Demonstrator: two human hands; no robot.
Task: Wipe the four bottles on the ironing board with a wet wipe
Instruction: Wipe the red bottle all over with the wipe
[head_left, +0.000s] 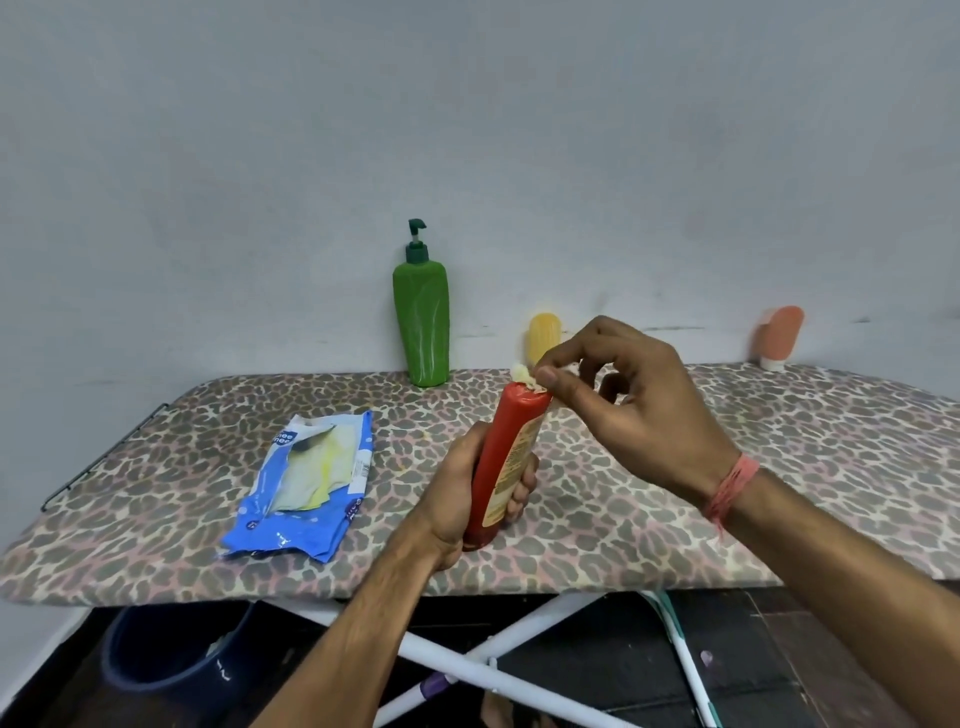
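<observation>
My left hand (467, 486) grips the lower part of a red bottle (511, 452), held tilted above the leopard-print ironing board (727, 493). My right hand (623, 400) pinches a small crumpled wet wipe (524, 375) against the bottle's upper end. A tall green pump bottle (422, 322) stands upright at the board's far edge by the wall. A yellow bottle (543, 335) stands behind my right hand, partly hidden. An orange tube-shaped bottle (778, 335) stands cap-down at the far right.
An open blue wet-wipe packet (301, 483) lies on the board's left side. A grey wall rises right behind the board. Below the front edge are white crossed legs (483, 660) and a dark blue bucket (166, 654) on the floor.
</observation>
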